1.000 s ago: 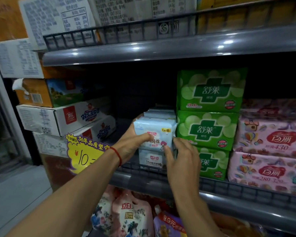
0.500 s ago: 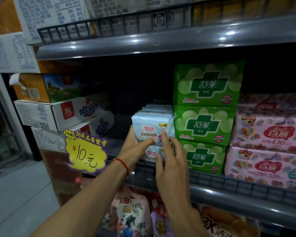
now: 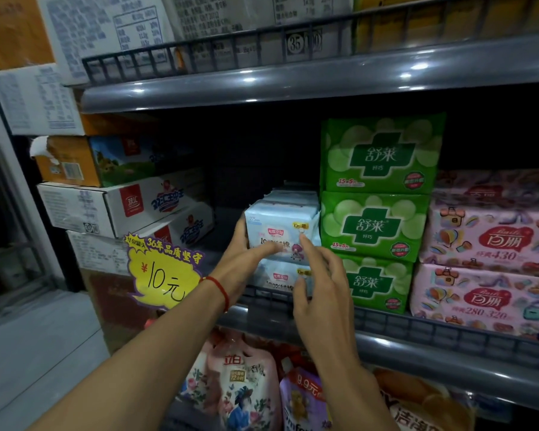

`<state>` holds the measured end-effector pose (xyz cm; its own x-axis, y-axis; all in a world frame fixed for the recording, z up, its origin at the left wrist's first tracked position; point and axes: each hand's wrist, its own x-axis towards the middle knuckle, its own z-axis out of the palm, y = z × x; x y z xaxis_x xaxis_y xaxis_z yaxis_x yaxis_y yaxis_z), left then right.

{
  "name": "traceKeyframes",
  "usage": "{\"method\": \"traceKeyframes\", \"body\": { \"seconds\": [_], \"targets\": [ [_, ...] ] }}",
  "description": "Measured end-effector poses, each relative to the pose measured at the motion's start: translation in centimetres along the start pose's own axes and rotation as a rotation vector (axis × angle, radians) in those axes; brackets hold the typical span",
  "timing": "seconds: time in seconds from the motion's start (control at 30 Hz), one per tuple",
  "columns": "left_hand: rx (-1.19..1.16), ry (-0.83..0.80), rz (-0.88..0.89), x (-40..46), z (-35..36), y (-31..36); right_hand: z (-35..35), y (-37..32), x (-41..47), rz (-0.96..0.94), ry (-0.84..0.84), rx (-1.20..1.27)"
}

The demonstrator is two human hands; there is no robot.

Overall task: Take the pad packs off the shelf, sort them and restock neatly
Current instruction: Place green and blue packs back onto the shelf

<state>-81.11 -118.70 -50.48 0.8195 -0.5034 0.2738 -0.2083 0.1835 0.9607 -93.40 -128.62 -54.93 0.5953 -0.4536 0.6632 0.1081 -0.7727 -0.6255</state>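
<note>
pale blue pad pack (image 3: pixel 280 225), left hand (image 3: pixel 246 259) grip around it, right hand (image 3: pixel 321 287) open, fingertip touching

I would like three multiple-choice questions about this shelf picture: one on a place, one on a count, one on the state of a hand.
1. Where do the green packs stand relative to the light blue packs?
A. To their left
B. To their right
C. On the shelf above

2. How many green packs are stacked at the front?
A. Two
B. Three
C. Five

3. What is the left hand doing?
A. Holding the top light blue pack
B. Hanging free
C. Holding the yellow price sign

Answers:
1 B: the green packs stand right of the light blue packs.
2 B: three are stacked.
3 A: the left hand holds the top pack's side and front.
</note>
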Motion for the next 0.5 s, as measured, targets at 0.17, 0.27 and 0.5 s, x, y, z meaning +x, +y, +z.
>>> {"method": "traceKeyframes", "body": {
  "seconds": [0.17, 0.27, 0.5],
  "targets": [
    [0.127, 0.061, 0.221, -1.5, -0.5, 1.3, -0.7, 0.5, -0.3, -0.05, -0.04, -0.01],
    [0.267, 0.034, 0.299, -1.1, -0.2, 1.2, -1.0, 0.6, -0.1, -0.063, -0.086, -0.018],
    [0.449, 0.189, 0.386, 0.4, 1.5, 0.2, -1.4, 0.8, 0.6, 0.015, -0.232, -0.012]
  ]
}}
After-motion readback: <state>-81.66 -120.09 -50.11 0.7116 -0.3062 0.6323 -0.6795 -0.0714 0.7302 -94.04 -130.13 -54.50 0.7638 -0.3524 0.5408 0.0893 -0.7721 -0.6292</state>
